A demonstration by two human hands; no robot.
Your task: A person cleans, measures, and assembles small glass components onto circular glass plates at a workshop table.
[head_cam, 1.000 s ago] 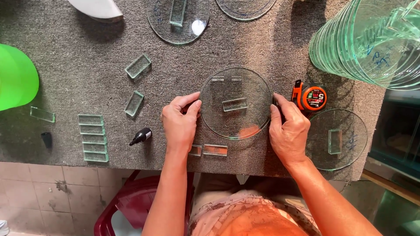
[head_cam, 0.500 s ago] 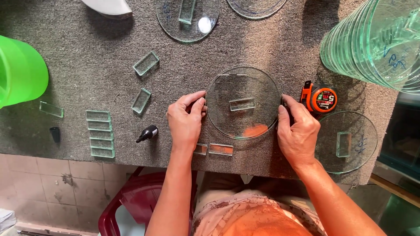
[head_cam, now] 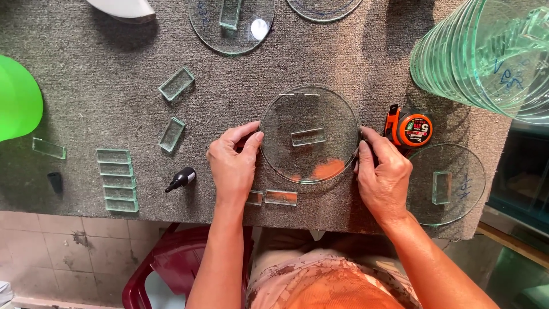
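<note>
Grey carpet-covered bench (head_cam: 343,57) seen from above, tiled floor and a red plastic stool (head_cam: 166,266) below its near edge. Round glass disc (head_cam: 309,133) lying flat near the bench's front edge, a small glass block (head_cam: 307,137) sitting at its middle. Left hand (head_cam: 233,163) against the disc's left rim, fingertips touching the edge, fingers curled but not clamped around anything. Right hand (head_cam: 384,171) against the right rim, fingers likewise pressed to the edge, just beside an orange tape measure (head_cam: 410,129). Compared with a second ago: both hands in the same places on the rim, disc unmoved on the carpet, only the view shifted slightly. Looks like steadying or fine centring rather than lifting.

Around: stack of glass strips (head_cam: 116,180) well to the left, two loose strips (head_cam: 174,109) above them, black dropper bottle (head_cam: 180,179) near the left wrist, two short strips (head_cam: 273,198) at the bench edge, another disc with a block (head_cam: 446,184) to the right, a tall pile of discs (head_cam: 486,51) top right, green bowl (head_cam: 17,97) far left.
</note>
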